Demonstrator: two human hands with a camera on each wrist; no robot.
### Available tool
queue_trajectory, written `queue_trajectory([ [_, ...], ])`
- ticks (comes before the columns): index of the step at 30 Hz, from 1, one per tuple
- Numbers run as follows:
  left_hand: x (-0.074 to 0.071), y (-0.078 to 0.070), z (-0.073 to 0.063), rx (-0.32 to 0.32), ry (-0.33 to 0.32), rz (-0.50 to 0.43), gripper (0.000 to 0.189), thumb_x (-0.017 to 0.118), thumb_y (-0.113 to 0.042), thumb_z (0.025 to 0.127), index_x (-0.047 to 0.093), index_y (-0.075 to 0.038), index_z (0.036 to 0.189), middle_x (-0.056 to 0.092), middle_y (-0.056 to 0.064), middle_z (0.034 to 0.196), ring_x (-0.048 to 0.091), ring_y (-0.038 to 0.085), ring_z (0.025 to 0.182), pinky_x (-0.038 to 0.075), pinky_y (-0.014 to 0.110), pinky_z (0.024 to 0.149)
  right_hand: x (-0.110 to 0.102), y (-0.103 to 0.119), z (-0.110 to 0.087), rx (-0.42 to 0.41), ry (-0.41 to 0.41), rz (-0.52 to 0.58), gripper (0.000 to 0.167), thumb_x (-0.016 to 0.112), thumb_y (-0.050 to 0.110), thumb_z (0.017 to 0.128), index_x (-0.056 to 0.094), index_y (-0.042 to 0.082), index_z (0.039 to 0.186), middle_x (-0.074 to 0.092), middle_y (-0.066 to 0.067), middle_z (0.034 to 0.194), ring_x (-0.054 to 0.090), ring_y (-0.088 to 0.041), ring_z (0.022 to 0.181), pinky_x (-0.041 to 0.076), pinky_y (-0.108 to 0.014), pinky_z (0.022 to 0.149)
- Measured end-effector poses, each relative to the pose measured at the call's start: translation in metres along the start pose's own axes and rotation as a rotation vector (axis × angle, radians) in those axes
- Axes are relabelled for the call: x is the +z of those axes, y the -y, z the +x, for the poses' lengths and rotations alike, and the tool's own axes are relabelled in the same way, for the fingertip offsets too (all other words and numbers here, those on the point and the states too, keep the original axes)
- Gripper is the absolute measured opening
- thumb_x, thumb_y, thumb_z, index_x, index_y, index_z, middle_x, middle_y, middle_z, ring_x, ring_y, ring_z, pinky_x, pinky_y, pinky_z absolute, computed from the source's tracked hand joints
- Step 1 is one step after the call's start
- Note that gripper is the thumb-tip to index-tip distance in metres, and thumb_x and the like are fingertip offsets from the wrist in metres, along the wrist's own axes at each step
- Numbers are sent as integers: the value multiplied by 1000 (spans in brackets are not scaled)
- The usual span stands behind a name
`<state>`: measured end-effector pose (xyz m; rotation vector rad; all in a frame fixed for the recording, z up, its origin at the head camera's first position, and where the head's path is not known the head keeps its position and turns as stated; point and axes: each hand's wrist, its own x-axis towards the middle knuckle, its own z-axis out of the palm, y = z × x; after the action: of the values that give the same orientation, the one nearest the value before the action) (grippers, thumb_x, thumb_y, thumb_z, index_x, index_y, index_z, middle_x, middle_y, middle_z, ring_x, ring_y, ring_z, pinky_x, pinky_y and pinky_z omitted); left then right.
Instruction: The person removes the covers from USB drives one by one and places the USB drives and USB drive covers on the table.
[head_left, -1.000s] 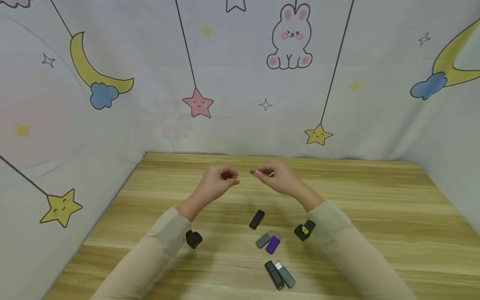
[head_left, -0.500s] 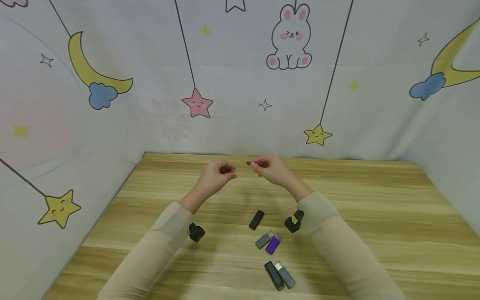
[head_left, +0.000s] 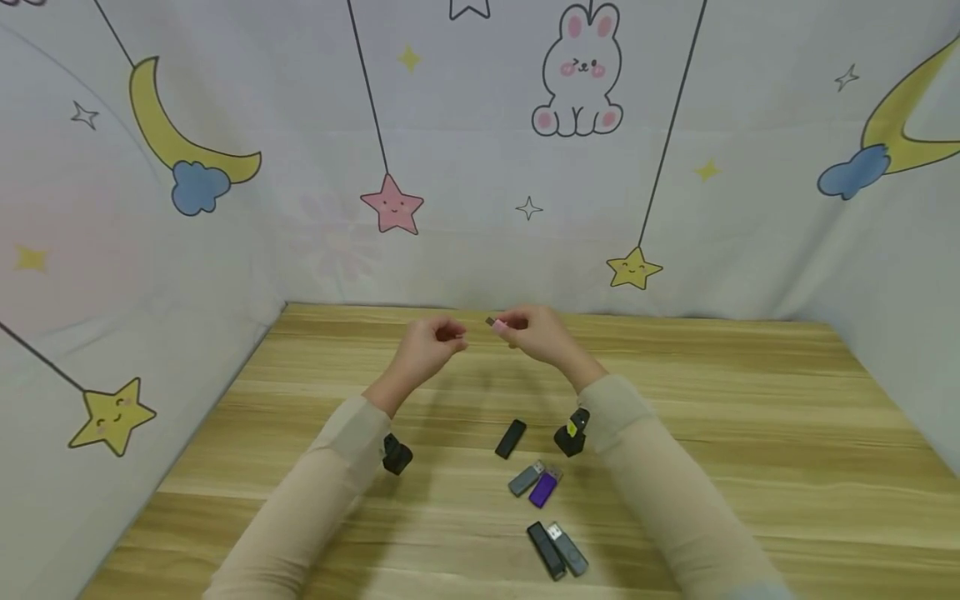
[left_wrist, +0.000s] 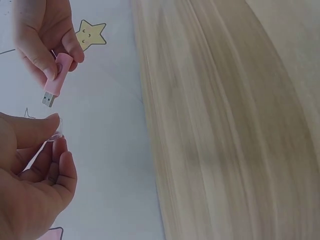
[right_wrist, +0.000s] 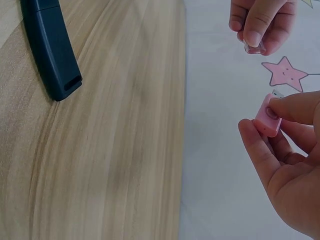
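Between thumb and fingers, my right hand [head_left: 542, 335] holds a pink USB flash drive [right_wrist: 268, 116], raised over the far part of the table. Its bare metal plug [left_wrist: 48, 99] points toward my left hand [head_left: 427, 350]. A small clear plastic cap [left_wrist: 56, 135] is pinched between the left thumb and fingertips, mostly covered by them. In the left wrist view the plug sits just above the cap, with a gap between the two. Both hands are off the tabletop, facing each other.
On the wooden table [head_left: 720, 433] lie several more flash drives: a black one [head_left: 511, 439], a grey one [head_left: 527, 479] beside a purple one [head_left: 543, 489], and a black one [head_left: 546, 550] touching a grey one [head_left: 568, 550]. A white printed cloth [head_left: 480, 267] stands behind the table.
Both hands have shifted up and slightly left in the head view, the right one more, still holding the pink flash drive and the cap. The drives on the table stay put.
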<state>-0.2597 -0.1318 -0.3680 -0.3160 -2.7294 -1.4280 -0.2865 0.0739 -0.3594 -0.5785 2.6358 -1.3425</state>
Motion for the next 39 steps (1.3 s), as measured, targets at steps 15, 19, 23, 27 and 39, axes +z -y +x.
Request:
queue_trajectory([
  [15, 8, 17, 15, -65, -40, 8, 14, 67, -3, 88, 67, 2, 102, 68, 16, 103, 64, 28, 95, 53, 36, 81, 10, -14, 12, 96, 28, 95, 37, 59, 21, 96, 60, -2, 125, 66, -21, 108, 64, -38, 98, 53, -47, 86],
  [19, 12, 20, 17, -61, -46, 18, 16, 67, -1, 87, 67, 4, 102, 68, 16, 102, 63, 28, 94, 53, 36, 81, 14, -19, 14, 128, 17, 130, 34, 61, 18, 95, 62, -2, 122, 66, -19, 105, 64, -35, 96, 54, -44, 84],
  [23, 17, 23, 20, -71, -39, 7, 18, 67, 0, 87, 67, 6, 104, 68, 17, 101, 63, 28, 94, 53, 37, 82, 17, -25, 15, 141, 12, 141, 30, 61, 15, 94, 64, -3, 117, 67, -18, 101, 64, -29, 89, 54, -42, 82],
  [27, 21, 26, 21, -73, -30, -3, 19, 67, 2, 86, 66, 7, 104, 67, 18, 102, 63, 29, 94, 53, 37, 82, 20, -28, 15, 158, 18, 133, 32, 61, 14, 94, 63, -5, 119, 67, -19, 104, 64, -22, 86, 55, -35, 77],
  [39, 34, 28, 23, -74, -22, -11, 17, 69, 4, 82, 67, 8, 98, 68, 17, 95, 63, 27, 89, 53, 35, 78, 27, -31, 16, 197, 28, 106, 28, 64, 15, 92, 67, -3, 114, 69, -15, 97, 63, -19, 81, 55, -31, 71],
])
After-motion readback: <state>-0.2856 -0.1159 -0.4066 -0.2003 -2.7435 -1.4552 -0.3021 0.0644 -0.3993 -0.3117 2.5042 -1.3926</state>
